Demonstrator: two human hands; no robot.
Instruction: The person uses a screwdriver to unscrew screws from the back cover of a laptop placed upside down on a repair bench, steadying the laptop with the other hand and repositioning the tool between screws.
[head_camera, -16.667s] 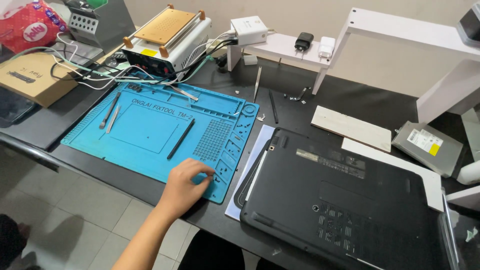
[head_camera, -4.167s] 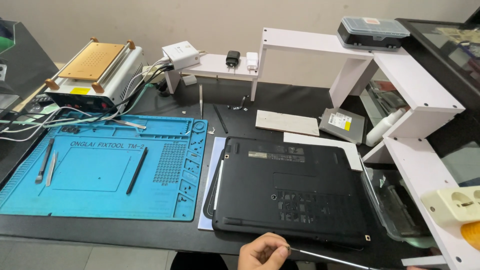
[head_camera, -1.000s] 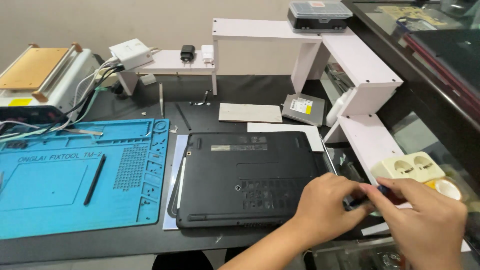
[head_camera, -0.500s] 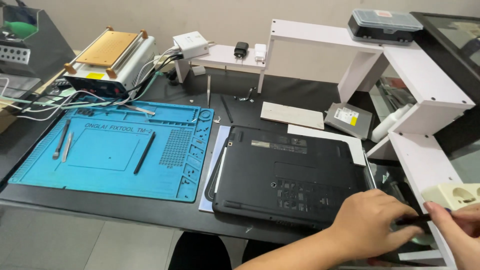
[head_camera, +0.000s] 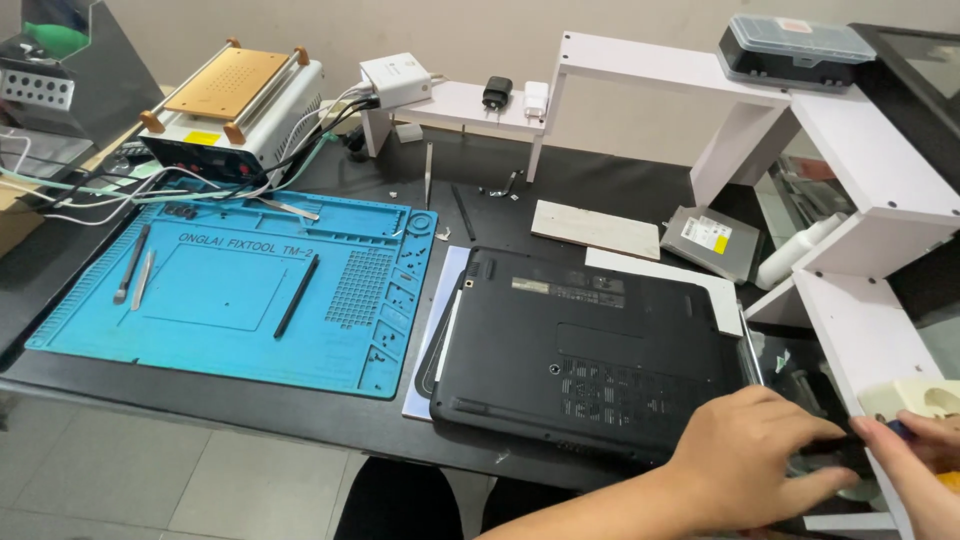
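Observation:
A black laptop lies bottom side up on the black desk, on a white sheet. My left hand reaches across the laptop's near right corner, with thumb and fingers closed on a small dark tool, likely a screwdriver. My right hand comes in from the right edge and pinches the other end of that tool; a bit of blue shows at its fingertips. Much of the tool is hidden by my fingers.
A blue work mat with tweezers, a black stick and small screws lies at left. Behind it stands a heating machine with cables. White shelves carry chargers and a parts box. An optical drive and a socket strip are at right.
The view has swung slightly left and down. Both hands stay together at the laptop's near right corner, still on the dark tool; the right hand is now mostly cut off by the frame edge.

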